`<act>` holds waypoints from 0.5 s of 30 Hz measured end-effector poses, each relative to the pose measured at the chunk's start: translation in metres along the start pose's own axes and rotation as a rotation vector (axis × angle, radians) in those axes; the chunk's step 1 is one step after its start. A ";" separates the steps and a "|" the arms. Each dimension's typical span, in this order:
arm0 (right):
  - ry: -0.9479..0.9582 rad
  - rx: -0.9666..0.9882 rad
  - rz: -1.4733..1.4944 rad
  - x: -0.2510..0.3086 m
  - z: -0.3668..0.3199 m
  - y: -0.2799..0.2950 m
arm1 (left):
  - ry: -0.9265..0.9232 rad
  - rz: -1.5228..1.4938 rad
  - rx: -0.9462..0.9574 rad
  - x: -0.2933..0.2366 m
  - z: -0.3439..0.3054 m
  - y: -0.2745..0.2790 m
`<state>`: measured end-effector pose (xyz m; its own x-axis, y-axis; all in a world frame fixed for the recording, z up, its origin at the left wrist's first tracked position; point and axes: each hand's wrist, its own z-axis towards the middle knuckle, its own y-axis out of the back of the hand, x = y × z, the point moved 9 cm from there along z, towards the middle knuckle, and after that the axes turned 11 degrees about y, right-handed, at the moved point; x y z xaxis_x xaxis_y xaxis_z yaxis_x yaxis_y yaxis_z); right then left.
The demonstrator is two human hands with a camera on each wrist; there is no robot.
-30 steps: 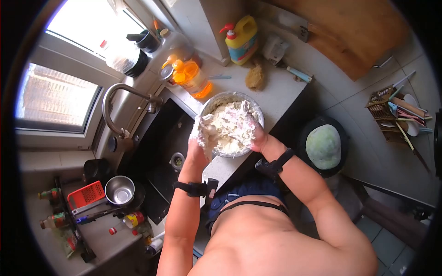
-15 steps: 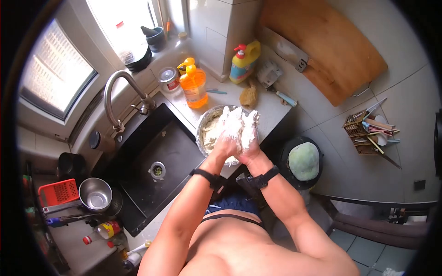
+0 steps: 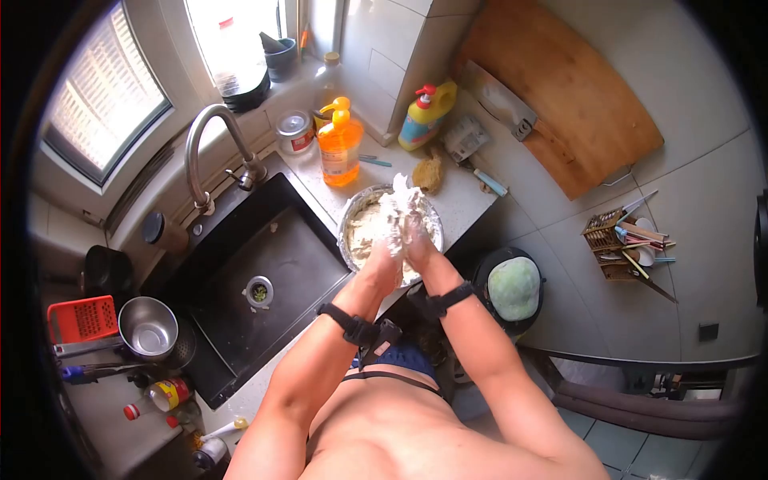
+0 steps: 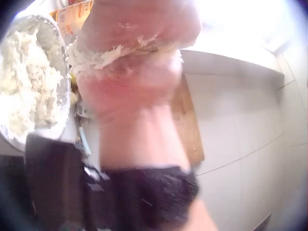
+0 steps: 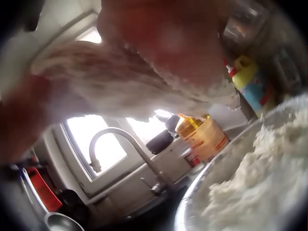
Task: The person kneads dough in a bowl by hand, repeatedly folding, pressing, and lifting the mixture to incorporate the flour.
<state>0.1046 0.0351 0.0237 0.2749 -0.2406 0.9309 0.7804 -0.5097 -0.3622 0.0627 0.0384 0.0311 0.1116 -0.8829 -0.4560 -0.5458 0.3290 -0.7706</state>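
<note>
A metal bowl stands at the counter's edge beside the sink, holding shaggy, pale wet dough. Over it, my left hand and right hand are close together, palms facing, fingers pointing away from my body. Sticky dough is squeezed between the palms in the left wrist view. More of it coats the fingers thickly, hiding their outlines. In the right wrist view, the hands and a blurred band of dough show above the bowl's rim.
To the left lies the black sink under a curved faucet. Behind the bowl stand an orange pump bottle and a yellow bottle, with a brown sponge nearby. A wooden board leans at the far right.
The hands were apart, spread over the bowl with clinging dough; they came together, palms facing, and remain close together above it. The head view has shifted.
</note>
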 end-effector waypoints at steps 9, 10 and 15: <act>0.041 0.094 0.243 0.066 0.001 -0.014 | 0.125 -0.375 0.559 -0.036 -0.049 -0.025; -0.008 0.134 0.347 0.053 -0.002 -0.012 | 0.103 -0.365 0.558 -0.034 -0.045 -0.019; -0.050 -0.016 0.073 0.026 -0.032 0.003 | -0.078 -0.412 0.553 -0.065 -0.042 -0.023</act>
<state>0.0962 0.0014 0.0455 0.3588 -0.2364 0.9030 0.7481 -0.5057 -0.4296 0.0332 0.0742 0.0969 0.2891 -0.9528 -0.0923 0.0553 0.1128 -0.9921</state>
